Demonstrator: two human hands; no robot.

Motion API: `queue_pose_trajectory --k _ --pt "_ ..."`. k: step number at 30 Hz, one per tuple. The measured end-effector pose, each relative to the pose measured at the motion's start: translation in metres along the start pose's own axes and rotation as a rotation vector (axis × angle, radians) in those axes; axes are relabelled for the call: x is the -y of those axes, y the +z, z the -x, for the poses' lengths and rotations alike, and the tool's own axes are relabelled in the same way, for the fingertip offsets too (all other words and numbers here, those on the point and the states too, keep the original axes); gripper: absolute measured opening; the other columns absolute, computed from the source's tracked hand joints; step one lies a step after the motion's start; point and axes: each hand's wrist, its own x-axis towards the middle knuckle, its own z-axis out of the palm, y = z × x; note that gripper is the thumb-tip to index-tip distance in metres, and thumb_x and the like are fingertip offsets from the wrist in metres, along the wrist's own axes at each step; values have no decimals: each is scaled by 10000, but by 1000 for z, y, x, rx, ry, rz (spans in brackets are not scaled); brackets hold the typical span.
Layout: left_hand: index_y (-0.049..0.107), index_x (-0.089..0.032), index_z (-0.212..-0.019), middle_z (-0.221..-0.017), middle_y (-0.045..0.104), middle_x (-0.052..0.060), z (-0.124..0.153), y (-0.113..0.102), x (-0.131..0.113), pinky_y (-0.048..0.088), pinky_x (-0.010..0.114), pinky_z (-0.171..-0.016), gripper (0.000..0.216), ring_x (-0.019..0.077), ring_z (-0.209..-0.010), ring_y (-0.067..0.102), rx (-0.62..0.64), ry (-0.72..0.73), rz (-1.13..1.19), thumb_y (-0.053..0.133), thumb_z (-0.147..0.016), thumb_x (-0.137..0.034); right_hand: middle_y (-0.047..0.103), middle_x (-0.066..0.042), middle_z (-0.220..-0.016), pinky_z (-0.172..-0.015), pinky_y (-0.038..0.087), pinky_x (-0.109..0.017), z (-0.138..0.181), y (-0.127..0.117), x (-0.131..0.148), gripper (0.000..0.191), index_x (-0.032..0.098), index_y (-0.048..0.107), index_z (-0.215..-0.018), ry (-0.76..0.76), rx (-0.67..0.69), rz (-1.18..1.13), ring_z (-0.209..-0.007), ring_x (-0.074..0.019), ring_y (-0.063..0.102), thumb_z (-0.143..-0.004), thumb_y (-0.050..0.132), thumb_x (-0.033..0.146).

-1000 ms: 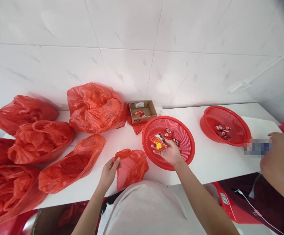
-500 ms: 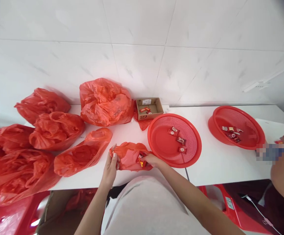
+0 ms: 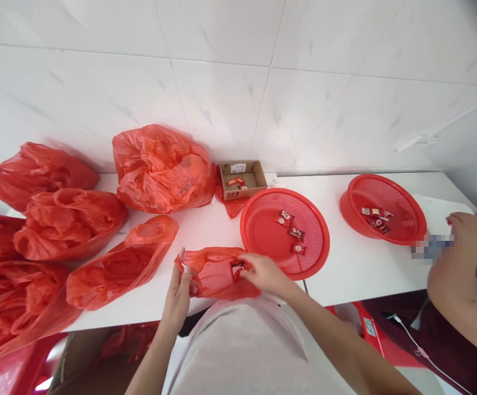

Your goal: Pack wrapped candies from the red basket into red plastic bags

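A small red plastic bag lies at the near edge of the white table, and both my hands hold it. My left hand pinches the bag's left rim. At the right rim, my right hand grips the plastic, with a small red packet showing inside the bag just beside its fingers. To the right of the bag stands a round red mesh basket with three small red sweets in it.
Several filled red plastic bags crowd the table's left side. A small cardboard box sits against the tiled wall. A second red basket stands at the right, where another person's hand works. Red stools are under the table.
My right hand carried a red packet from over the basket down into the small bag and now grips the bag's right rim. My left hand has stayed on the left rim.
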Motion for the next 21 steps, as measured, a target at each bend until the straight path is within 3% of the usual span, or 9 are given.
queue_pose_trajectory --k 1,3,5,7,10,13,18,21 --pt "267 -336 -1509 -772 489 -41 -1 0 1 489 247 -583 757 96 -563 431 7 -7 -13 513 -854 -625 646 -55 -1240 -948 452 -355 -6 -19 -9 346 303 617 -1234 -7 -88 9 -1103 -237 616 -896 550 329" --pt "259 -341 -1511 -781 499 -37 -1 2 -1 493 250 -594 749 97 -573 438 25 -7 -28 504 -861 -622 613 -75 -1287 -989 422 -359 -25 -55 -37 363 272 577 -1277 135 -295 103 -1169 -231 571 -934 476 335" --pt "264 -341 -1509 -788 500 -36 -1 7 -7 492 249 -592 731 98 -577 447 41 0 -38 495 -871 -612 531 -153 -1370 -1000 399 -429 -47 -84 -71 450 203 512 -1353 239 -349 144 -1238 -291 504 -915 491 306" --pt "280 -333 -1506 -782 496 -36 1 12 -12 488 246 -580 724 98 -569 449 35 1 -47 496 -872 -606 427 -164 -1457 -1015 371 -469 -66 -98 -104 556 207 471 -1392 300 -352 177 -1305 -333 415 -854 576 301" --pt "286 -309 -1507 -773 500 -33 2 16 -15 487 246 -586 740 100 -575 451 16 -11 -38 510 -866 -605 334 -136 -1514 -1043 324 -490 -82 -93 -137 594 241 489 -1375 334 -328 200 -1360 -353 307 -799 633 270" --pt "264 -319 -1509 -801 504 -31 2 17 -10 492 244 -610 729 97 -591 457 8 -30 1 511 -877 -585 399 -160 -1440 -1045 296 -492 -86 -76 -146 462 221 553 -1294 349 -322 191 -1333 -346 323 -833 575 229" --pt "281 -350 -1494 -852 503 -27 -1 20 -5 494 230 -597 665 85 -593 447 -4 -58 27 493 -898 -557 548 -202 -1230 -966 354 -510 -85 -61 -132 332 172 563 -1194 389 -357 52 -1204 -356 462 -876 500 248" --pt "264 -358 -1498 -863 506 -26 -2 22 -7 498 234 -596 662 83 -593 450 4 -55 42 489 -905 -546 641 -166 -1059 -859 458 -446 -80 -63 -113 281 170 544 -1139 393 -356 -147 -1019 -296 600 -903 447 288"
